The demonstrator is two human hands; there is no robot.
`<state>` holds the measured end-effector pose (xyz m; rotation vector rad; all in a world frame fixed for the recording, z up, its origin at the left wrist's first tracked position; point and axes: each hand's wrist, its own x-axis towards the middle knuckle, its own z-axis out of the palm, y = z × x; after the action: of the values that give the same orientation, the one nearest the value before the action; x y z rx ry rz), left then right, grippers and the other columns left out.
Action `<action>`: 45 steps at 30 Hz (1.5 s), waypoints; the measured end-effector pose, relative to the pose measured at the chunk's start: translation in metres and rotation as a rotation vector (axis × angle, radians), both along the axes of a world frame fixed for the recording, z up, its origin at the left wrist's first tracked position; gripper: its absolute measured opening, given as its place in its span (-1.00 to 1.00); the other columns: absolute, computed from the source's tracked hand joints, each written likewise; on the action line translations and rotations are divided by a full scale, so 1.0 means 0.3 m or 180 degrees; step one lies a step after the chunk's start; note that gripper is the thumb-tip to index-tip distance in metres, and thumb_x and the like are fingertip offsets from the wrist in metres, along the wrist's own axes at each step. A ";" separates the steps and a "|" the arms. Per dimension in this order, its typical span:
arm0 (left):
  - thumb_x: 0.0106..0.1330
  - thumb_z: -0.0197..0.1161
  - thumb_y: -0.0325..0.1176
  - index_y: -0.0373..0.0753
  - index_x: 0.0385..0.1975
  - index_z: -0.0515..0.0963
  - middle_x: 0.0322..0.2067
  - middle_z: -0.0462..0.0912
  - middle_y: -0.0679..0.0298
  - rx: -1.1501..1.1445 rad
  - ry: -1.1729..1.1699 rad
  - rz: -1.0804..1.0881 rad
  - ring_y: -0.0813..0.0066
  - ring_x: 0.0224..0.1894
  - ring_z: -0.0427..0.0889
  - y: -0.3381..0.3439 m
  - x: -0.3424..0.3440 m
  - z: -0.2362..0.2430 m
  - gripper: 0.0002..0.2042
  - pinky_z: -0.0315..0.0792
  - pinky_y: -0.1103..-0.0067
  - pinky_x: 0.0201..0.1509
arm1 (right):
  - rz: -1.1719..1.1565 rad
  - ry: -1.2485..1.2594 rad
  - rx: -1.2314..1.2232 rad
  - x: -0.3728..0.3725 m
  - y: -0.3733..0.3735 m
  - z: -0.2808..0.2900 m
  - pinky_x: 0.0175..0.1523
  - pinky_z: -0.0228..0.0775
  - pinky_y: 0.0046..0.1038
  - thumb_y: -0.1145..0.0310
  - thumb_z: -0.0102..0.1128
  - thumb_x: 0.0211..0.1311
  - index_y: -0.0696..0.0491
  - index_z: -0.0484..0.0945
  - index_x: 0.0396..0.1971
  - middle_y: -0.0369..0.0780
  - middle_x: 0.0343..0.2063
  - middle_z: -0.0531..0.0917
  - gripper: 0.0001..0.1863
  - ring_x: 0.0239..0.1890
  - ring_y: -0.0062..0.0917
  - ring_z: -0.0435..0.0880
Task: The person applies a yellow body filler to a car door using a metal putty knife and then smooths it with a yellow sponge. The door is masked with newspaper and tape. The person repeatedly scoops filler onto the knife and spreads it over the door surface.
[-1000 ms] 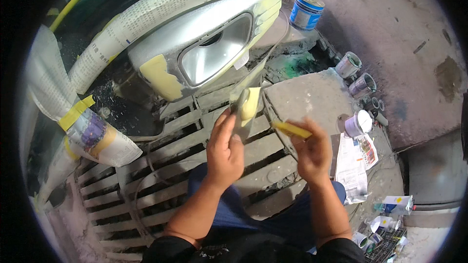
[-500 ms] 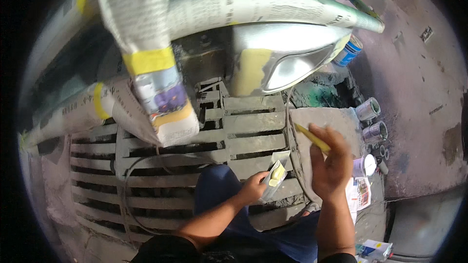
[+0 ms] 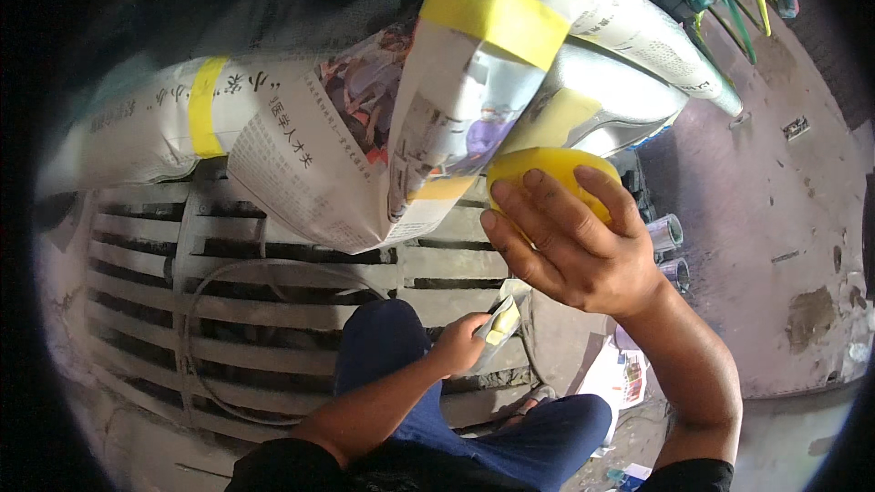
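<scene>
The right hand (image 3: 570,241) is raised at the centre right, fingers spread flat over a yellow pad (image 3: 547,173) and pressing it against a silver panel (image 3: 602,91). A patch of yellow filler (image 3: 556,118) shows on the panel just above the pad. The left hand (image 3: 460,343) sits lower and nearer, above the knee, fingers curled round a small scraper (image 3: 499,323) smeared yellow.

Newspaper (image 3: 365,137) wraps the parts left of and above the panel, bound with yellow tape (image 3: 497,14). A second band of tape (image 3: 205,105) rings the wrapped part to the far left.

Underneath lies a grey, dusty wooden pallet (image 3: 228,310) with a loop of wire (image 3: 219,337) resting on its slats. To the right the stained concrete floor (image 3: 784,219) runs off, with two small tins (image 3: 670,246) standing near the pallet's edge and printed paper (image 3: 624,378) lying by the person's right leg.
</scene>
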<state>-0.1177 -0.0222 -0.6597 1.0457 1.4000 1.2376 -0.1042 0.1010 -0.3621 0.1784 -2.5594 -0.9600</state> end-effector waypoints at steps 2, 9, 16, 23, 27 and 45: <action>0.14 0.05 -0.60 -0.35 0.06 0.46 -0.04 0.59 0.02 -0.0111 -0.0047 -0.0073 0.30 -0.04 0.61 -0.006 -0.017 0.062 -0.59 0.44 0.48 0.03 | -0.0085 0.0014 0.0043 -0.009 0.005 0.006 0.17 0.30 -0.34 0.27 0.20 0.22 -0.20 0.57 -0.08 -0.42 0.00 0.63 -0.74 0.13 -0.56 0.47; 0.15 0.04 -0.61 -0.38 0.06 0.45 -0.03 0.57 0.00 0.0064 0.0009 -0.0111 0.25 -0.01 0.59 -0.008 -0.011 0.023 -0.59 0.43 0.49 0.05 | -0.0241 0.0054 -0.0030 -0.016 0.022 -0.057 0.24 0.21 -0.22 0.29 0.17 0.23 -0.16 0.55 -0.03 -0.40 -0.02 0.64 -0.71 0.13 -0.54 0.49; 0.12 0.02 -0.58 -0.36 0.06 0.46 0.03 0.54 -0.02 -0.0307 0.0010 -0.0149 0.18 0.03 0.57 -0.001 -0.044 0.112 -0.57 0.40 0.46 0.09 | -0.0198 -0.0127 0.0030 0.035 0.074 -0.121 0.22 0.22 -0.24 0.27 0.19 0.21 -0.15 0.58 -0.07 -0.41 -0.03 0.64 -0.73 0.13 -0.55 0.48; 0.09 0.04 -0.58 -0.35 0.04 0.47 -0.04 0.58 0.00 -0.0023 0.0127 -0.0067 0.16 0.00 0.59 -0.004 -0.027 0.027 -0.57 0.42 0.47 0.07 | -0.0193 0.0210 0.0050 -0.001 0.005 -0.076 0.19 0.23 -0.28 0.27 0.19 0.21 -0.16 0.59 -0.07 -0.42 -0.01 0.64 -0.73 0.12 -0.55 0.47; 0.09 0.04 -0.58 -0.35 0.02 0.47 -0.08 0.60 0.01 0.0127 0.0145 -0.0072 0.18 -0.02 0.61 -0.004 -0.026 0.032 -0.59 0.42 0.47 0.05 | -0.0258 0.0105 0.0125 -0.032 0.001 -0.048 0.20 0.21 -0.29 0.27 0.19 0.22 -0.16 0.59 -0.08 -0.43 0.00 0.63 -0.74 0.14 -0.56 0.46; 0.12 0.02 -0.61 -0.40 0.03 0.45 -0.02 0.57 -0.03 0.0140 0.0108 -0.0164 0.16 0.05 0.57 -0.013 -0.040 0.065 -0.59 0.39 0.44 0.12 | -0.0484 0.0057 0.0356 -0.053 -0.049 -0.016 0.15 0.23 -0.25 0.30 0.22 0.09 -0.08 0.60 -0.13 -0.36 -0.06 0.64 -0.71 0.12 -0.51 0.45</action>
<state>-0.1298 -0.0262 -0.6402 1.1308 1.3686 1.2231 -0.1200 0.0863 -0.3667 0.0058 -2.5333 -1.1565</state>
